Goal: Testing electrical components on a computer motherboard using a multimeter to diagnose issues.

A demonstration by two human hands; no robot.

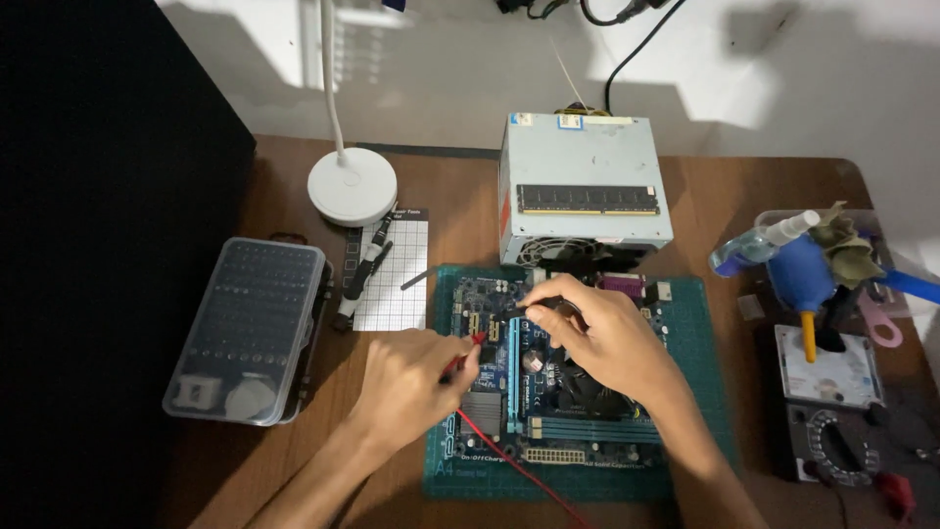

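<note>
A blue computer motherboard (548,411) lies on a green cutting mat (705,392) in the middle of the wooden table. My left hand (416,377) pinches a red test probe (472,345), tip touching the board's upper left area; its red lead (514,470) trails toward me. My right hand (597,333) holds a black test probe (534,306) over the board's upper middle, covering the area round the fan. Both tips sit close together.
A grey power supply (583,157) with a memory stick (587,199) on top stands behind the mat. White lamp base (352,186), clear bit case (250,328), gridded white pad (392,274) sit left. Multimeter (842,446), hard drive (827,367), blue blower (801,279) sit right.
</note>
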